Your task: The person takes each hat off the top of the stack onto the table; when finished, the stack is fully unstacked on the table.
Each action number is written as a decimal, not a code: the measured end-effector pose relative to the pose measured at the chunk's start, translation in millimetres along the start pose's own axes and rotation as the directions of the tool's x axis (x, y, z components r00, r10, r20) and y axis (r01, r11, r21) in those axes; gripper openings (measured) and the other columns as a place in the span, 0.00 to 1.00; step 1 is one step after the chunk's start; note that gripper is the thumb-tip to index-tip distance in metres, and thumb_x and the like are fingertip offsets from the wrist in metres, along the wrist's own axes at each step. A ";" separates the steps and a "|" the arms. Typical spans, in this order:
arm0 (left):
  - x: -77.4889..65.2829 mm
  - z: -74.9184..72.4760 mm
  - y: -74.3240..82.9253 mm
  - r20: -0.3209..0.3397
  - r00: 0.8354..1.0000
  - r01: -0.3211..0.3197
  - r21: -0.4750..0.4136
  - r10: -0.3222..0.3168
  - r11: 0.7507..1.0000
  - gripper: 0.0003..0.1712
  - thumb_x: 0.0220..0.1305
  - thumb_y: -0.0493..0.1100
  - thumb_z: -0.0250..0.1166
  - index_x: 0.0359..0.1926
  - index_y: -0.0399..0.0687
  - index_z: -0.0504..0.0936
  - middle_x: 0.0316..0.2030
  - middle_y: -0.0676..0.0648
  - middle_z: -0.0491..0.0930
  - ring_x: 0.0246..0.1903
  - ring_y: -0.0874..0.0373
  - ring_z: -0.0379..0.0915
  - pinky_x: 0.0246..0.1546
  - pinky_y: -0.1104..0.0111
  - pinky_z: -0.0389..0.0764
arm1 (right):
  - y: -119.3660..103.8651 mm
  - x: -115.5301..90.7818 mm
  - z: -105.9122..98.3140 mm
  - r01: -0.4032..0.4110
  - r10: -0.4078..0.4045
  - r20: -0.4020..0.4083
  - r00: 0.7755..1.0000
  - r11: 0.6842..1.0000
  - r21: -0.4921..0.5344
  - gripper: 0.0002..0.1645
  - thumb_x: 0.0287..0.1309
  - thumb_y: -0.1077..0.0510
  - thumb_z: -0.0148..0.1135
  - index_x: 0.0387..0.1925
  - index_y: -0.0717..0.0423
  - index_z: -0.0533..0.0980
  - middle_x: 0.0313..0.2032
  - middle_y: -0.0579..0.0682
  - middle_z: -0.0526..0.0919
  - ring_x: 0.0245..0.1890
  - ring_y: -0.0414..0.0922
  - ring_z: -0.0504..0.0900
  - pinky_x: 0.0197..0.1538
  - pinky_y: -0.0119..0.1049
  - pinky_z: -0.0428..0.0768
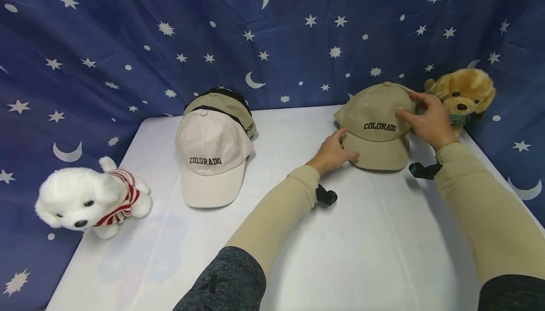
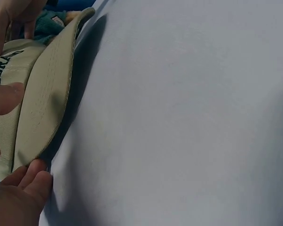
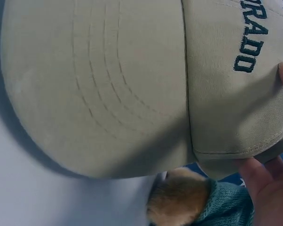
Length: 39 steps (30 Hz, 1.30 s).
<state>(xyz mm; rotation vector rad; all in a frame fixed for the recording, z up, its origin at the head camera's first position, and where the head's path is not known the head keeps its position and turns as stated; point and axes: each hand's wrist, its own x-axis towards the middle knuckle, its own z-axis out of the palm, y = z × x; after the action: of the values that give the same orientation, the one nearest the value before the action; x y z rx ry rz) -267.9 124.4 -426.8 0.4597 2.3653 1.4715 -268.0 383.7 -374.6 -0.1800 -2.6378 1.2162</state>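
Observation:
A khaki baseball cap (image 1: 374, 117) with dark COLORADO lettering sits at the back right of the table, brim toward me. My right hand (image 1: 430, 119) grips the crown's right side, thumb on the front panel and fingers round the edge. At the opposite side, my left hand (image 1: 333, 152) holds the brim's edge, fingertips against its rim and thumb over it. The right wrist view shows the cap's stitched brim (image 3: 99, 94) close up. Further left, a cream COLORADO cap (image 1: 213, 147) leans in front of a khaki cap (image 1: 232, 105) and a black one (image 1: 227, 92).
A white plush dog (image 1: 81, 197) in a red-striped garment stands at the table's left edge. Behind the right hand sits a brown plush dog (image 1: 466, 93) in a teal garment. A blue cloth (image 1: 294, 36) with stars and moons hangs behind the white table (image 1: 340, 249).

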 end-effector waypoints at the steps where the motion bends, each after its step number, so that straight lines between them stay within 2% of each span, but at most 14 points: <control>1: 0.5 0.4 0.2 -0.001 1.000 0.003 0.007 -0.003 1.000 0.48 0.59 0.45 0.73 0.76 0.48 0.59 0.69 0.45 0.67 0.59 0.58 0.71 0.56 0.73 0.71 | -0.5 0.8 -0.2 0.009 -0.009 -0.003 1.000 1.000 -0.013 0.48 0.63 0.40 0.65 0.75 0.60 0.59 0.71 0.65 0.58 0.70 0.63 0.58 0.69 0.57 0.59; 7: 3.8 3.0 2.4 0.005 1.000 0.008 0.012 -0.008 1.000 0.48 0.60 0.46 0.72 0.77 0.48 0.59 0.69 0.44 0.67 0.60 0.57 0.70 0.58 0.71 0.70 | -1.7 5.4 -0.8 0.015 -0.016 -0.015 1.000 0.998 -0.066 0.46 0.64 0.42 0.65 0.73 0.63 0.61 0.68 0.68 0.60 0.67 0.66 0.60 0.67 0.61 0.61; 17: 6.6 4.3 6.1 0.009 1.000 0.025 0.004 -0.025 1.000 0.48 0.60 0.45 0.72 0.77 0.48 0.58 0.73 0.45 0.62 0.70 0.55 0.58 0.66 0.70 0.60 | -4.1 12.4 -1.9 0.004 -0.002 0.052 0.999 0.999 -0.039 0.46 0.67 0.44 0.61 0.76 0.60 0.56 0.72 0.68 0.58 0.70 0.66 0.57 0.69 0.62 0.56; 22: 8.3 6.5 5.8 0.009 0.999 0.041 -0.006 -0.041 0.999 0.48 0.60 0.45 0.73 0.77 0.49 0.58 0.73 0.46 0.62 0.71 0.55 0.58 0.67 0.69 0.60 | -5.6 11.1 -1.3 -0.009 0.011 0.067 0.998 0.999 -0.041 0.46 0.68 0.44 0.59 0.77 0.59 0.54 0.74 0.67 0.54 0.72 0.66 0.54 0.69 0.63 0.56; 29: 9.5 12.7 6.0 0.021 0.999 0.045 -0.023 -0.044 0.999 0.49 0.59 0.45 0.74 0.77 0.50 0.58 0.72 0.47 0.63 0.69 0.56 0.61 0.65 0.70 0.63 | -2.6 7.4 0.5 0.024 -0.023 0.044 0.999 0.999 -0.022 0.46 0.68 0.45 0.61 0.76 0.63 0.55 0.78 0.58 0.47 0.73 0.64 0.52 0.71 0.58 0.54; 39: 10.6 18.1 8.5 0.016 0.999 0.047 -0.032 -0.047 0.998 0.49 0.58 0.45 0.74 0.77 0.51 0.59 0.72 0.46 0.64 0.67 0.56 0.64 0.63 0.72 0.65 | -1.2 4.4 3.5 0.022 -0.022 0.034 0.999 1.000 -0.007 0.47 0.67 0.45 0.62 0.76 0.62 0.55 0.78 0.57 0.48 0.73 0.62 0.54 0.71 0.57 0.54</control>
<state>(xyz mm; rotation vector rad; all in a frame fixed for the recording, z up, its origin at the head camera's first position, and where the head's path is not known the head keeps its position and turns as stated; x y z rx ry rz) -268.8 147.0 -427.7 0.4034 2.3209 1.4773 -273.2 381.3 -375.3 -0.1320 -2.6667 1.2128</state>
